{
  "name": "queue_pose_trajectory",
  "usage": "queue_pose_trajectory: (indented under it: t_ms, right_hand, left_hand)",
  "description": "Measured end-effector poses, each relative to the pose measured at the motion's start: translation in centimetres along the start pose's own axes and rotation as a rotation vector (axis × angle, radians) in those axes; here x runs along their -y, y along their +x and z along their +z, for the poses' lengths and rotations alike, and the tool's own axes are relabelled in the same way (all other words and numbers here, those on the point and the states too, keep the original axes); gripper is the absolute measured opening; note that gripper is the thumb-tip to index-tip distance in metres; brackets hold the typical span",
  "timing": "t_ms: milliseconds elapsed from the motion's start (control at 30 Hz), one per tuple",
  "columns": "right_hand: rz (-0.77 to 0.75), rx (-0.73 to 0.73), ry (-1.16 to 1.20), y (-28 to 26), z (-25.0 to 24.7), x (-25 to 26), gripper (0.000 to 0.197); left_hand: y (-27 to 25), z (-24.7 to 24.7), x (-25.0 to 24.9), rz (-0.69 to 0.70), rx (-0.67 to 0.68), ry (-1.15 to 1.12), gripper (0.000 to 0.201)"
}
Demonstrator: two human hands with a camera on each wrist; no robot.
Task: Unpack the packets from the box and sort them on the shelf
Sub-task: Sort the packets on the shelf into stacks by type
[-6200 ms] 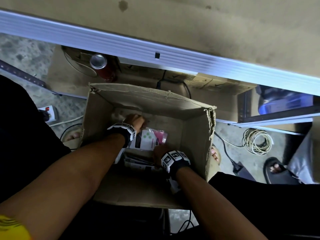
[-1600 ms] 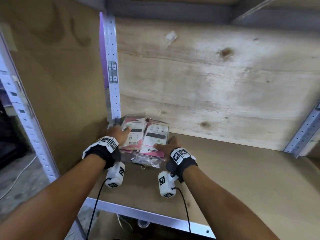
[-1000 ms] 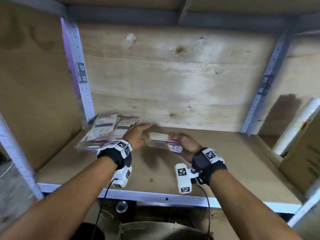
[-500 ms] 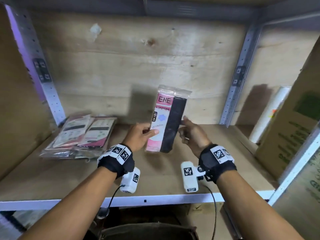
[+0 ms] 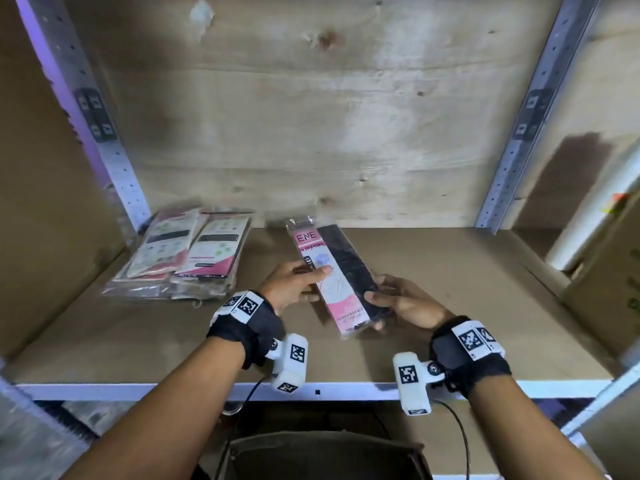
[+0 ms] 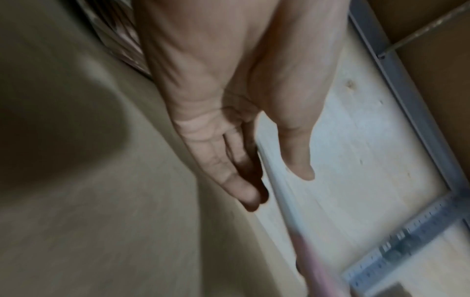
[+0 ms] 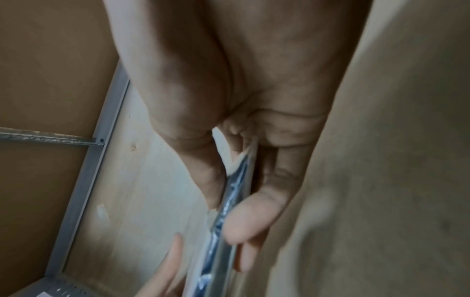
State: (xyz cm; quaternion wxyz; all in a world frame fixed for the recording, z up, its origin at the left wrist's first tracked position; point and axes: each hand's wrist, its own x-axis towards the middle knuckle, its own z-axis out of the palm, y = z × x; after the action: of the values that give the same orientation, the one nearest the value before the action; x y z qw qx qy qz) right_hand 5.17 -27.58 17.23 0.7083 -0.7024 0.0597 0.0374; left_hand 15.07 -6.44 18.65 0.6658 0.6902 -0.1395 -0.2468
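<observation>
Right hand: thumb on top and fingers curled beneath, pinching the near right edge of a pink-and-black packet. Left hand: thumb laid across the packet's pink face, fingers nearly straight beneath its left edge, supporting more than gripping. Packet held between both hands above the shelf board, long axis pointing toward the back panel, tilted with the far end higher; whether the near end touches the board cannot be told.

Progress, judged from the layout: partly done. Left of the held packet, a pile of white-and-pink packets already lying flat in two overlapping stacks, pushed into the corner beside the left upright post. Held packet of a different design, so probably starting a second group. Below the shelf's front rail, only the dark top rim of the box visible; contents hidden, so remaining count unknown.

Room to move: bare board directly beneath and to the right of the held packet, open back to the wooden rear panel. Right of the packet, well apart, a right upright post, then a white roll and a cardboard carton closing off that end. Gap between pile and held packet narrow but free. Front rail just behind the wrists, an edge to clear when withdrawing.
</observation>
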Motion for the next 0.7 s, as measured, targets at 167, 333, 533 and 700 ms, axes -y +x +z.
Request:
queue_pose_trajectory:
  t_ms: [167, 333, 533, 700]
  right_hand:
    - [-0.012, 0.057, -0.071, 0.3, -0.9, -0.5, 0.027]
    - [-0.001, 0.08, -0.184, -0.6, -1.4, -0.2, 0.026]
    - [-0.042, 0.119, -0.176, -1.8, -2.6, -0.1, 0.018]
    - [-0.1, -0.003, -0.14, -2.7, -4.8, -0.2, 0.019]
  left_hand:
    - [0.8, -3.2, -1.4, 0.07, -0.296, -0.129, 0.038]
    - [1.1, -6.1, -1.1, 0.091, -0.245, 0.259, 0.025]
    - [1.9, -5.3, -2.1, 0.226, -0.3, 0.531, 0.04]
    - [3.2, -3.5, -2.3, 0.314, -0.348, 0.662, 0.059]
